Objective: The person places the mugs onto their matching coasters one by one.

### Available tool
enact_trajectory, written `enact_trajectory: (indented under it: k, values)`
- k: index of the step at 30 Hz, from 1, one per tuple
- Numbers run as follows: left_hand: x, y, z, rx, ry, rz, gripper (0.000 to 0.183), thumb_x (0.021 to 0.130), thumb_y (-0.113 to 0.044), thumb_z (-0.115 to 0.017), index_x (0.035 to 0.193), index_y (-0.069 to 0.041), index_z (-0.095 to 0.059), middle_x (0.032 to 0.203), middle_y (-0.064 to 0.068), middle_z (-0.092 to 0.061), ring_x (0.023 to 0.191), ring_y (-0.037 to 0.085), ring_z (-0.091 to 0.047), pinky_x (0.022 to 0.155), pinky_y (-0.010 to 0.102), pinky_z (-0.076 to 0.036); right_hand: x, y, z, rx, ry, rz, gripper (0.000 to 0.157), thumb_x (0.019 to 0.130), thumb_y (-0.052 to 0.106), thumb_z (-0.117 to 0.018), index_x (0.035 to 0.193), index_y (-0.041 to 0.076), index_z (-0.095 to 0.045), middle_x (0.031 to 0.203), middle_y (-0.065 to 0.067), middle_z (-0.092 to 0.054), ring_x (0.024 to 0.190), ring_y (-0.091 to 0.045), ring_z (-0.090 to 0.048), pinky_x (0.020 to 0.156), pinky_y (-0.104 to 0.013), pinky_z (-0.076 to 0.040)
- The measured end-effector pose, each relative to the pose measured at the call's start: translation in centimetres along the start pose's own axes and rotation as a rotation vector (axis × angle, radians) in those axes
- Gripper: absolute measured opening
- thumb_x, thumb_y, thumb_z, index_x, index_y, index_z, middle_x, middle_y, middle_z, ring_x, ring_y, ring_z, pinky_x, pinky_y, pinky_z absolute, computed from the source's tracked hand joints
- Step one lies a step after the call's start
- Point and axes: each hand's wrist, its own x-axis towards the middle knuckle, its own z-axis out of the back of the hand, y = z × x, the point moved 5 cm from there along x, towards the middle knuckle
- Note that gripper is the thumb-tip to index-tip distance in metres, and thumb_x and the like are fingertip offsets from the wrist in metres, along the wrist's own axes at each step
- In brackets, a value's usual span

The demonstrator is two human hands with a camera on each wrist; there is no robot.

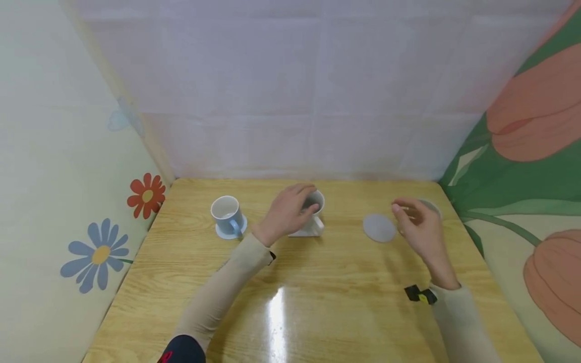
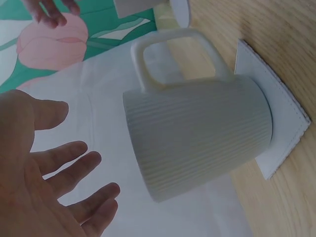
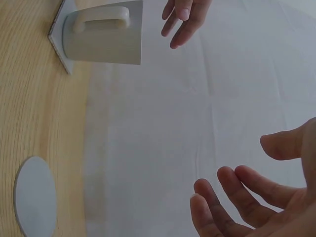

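Observation:
A white ribbed mug stands upright on a square white coaster, its handle towards the front right in the head view. My left hand hovers right at its rim, and the left wrist view shows the fingers spread, holding nothing. On the right, my right hand hangs in the air with loosely bent fingers and nothing between them. It partly covers a pale round-rimmed vessel behind it. A round white coaster lies bare on the table, left of that hand.
A light blue mug stands on a pale blue round coaster at the left of the wooden table. A white cloth hangs along the back edge, with flower-printed cloths at both sides.

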Motion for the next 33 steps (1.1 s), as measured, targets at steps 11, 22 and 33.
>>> enact_trajectory:
  k: [11,22,33]
  values:
    - [0.4,-1.2,-1.0,0.034,0.002,-0.023,0.051,0.109,-0.033,-0.063,0.151,-0.006,-0.058,0.153,0.013,-0.062,0.142,0.033,-0.058,0.119,0.051,-0.049,0.1,-0.7,1.4,-0.058,-0.060,-0.072,0.031,0.106,0.024,-0.068,0.127,0.003,-0.075,0.103,0.031,-0.066,0.093,0.013,-0.063,0.082,-0.006,-0.047]
    - [1.3,-2.5,-1.8,0.015,0.054,-0.030,0.053,0.111,-0.036,-0.059,0.155,-0.009,-0.053,0.158,0.010,-0.057,0.147,0.028,-0.053,0.125,0.045,-0.042,-0.1,-1.7,3.0,-0.061,-0.101,-0.135,0.035,0.104,0.027,-0.072,0.127,0.002,-0.075,0.101,0.034,-0.064,0.093,0.016,-0.062,0.083,-0.003,-0.047]
    - [2.6,-4.6,-3.4,0.010,0.093,-0.030,0.053,0.112,-0.037,-0.056,0.157,-0.009,-0.051,0.161,0.008,-0.054,0.151,0.027,-0.050,0.127,0.044,-0.041,-0.3,-2.8,4.5,-0.072,-0.170,-0.166,0.028,0.102,0.023,-0.074,0.125,0.008,-0.077,0.124,-0.003,-0.077,0.094,0.016,-0.062,0.082,-0.002,-0.049]
